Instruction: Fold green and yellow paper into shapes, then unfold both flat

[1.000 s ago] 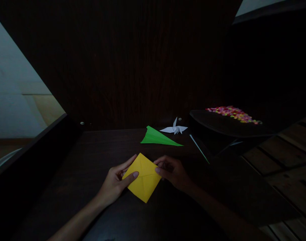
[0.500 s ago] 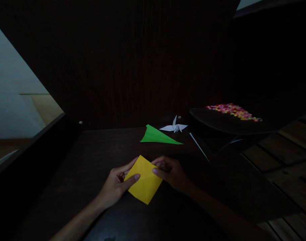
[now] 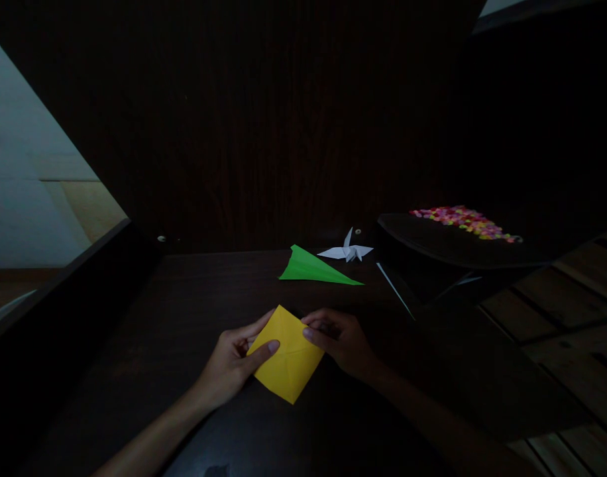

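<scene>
Between my two hands is a yellow sheet of origami paper [image 3: 289, 364], creased across its middle and turned so one corner points away from me. My left hand [image 3: 228, 371] pinches its left side, thumb on top and fingers underneath. At the upper right edge my right hand [image 3: 346, 344] holds the paper between thumb and curled fingers. Beyond the sheet lies a green paper plane [image 3: 313, 266], its narrow tip to the right. A white paper crane [image 3: 349, 252] sits just behind it, wings spread.
A thin white strip [image 3: 393, 289] lies right of the green plane. On a dark curved shelf [image 3: 433, 248] at right is a pile of small pink, red and yellow pieces [image 3: 467, 220]. A dark upright panel [image 3: 283, 132] closes off the back; a raised side board [image 3: 59, 278] runs along the left.
Both hands keep their hold on the yellow paper, which has barely moved. The whole view has shifted very slightly.
</scene>
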Motion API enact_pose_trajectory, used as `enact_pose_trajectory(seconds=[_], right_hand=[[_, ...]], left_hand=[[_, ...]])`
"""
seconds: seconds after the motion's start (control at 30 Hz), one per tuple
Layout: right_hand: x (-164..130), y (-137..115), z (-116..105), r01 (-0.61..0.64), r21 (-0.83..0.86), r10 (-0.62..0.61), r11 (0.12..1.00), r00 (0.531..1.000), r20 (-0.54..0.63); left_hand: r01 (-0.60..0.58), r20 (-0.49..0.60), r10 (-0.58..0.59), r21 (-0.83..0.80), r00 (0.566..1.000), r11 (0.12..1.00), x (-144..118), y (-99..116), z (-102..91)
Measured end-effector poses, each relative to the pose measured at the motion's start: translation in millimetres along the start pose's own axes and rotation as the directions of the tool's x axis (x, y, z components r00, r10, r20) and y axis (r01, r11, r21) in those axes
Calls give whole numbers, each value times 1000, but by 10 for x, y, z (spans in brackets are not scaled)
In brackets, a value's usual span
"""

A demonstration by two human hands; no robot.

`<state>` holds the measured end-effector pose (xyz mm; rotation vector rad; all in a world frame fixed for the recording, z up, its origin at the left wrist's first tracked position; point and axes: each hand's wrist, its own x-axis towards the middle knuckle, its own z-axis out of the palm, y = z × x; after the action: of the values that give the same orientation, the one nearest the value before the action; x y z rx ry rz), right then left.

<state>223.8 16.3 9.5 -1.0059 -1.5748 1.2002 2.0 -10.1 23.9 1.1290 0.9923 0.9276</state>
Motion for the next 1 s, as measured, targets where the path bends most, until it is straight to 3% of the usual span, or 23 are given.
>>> enact_pose_trajectory(seconds=[0.33, 0.5, 1.0], right_hand=[[-13, 8, -40, -20, 89, 20, 996, 1000, -4], [0, 42, -29, -47, 75, 50, 996, 998, -39], [-10, 25, 6, 15, -48, -16, 999, 999, -28]], left_hand=[[-22, -133, 12, -77, 991, 997, 41, 54, -3], [17, -146, -33, -109, 989, 994, 42, -37, -48], [60, 18, -58, -103, 998, 993, -26, 23, 25]])
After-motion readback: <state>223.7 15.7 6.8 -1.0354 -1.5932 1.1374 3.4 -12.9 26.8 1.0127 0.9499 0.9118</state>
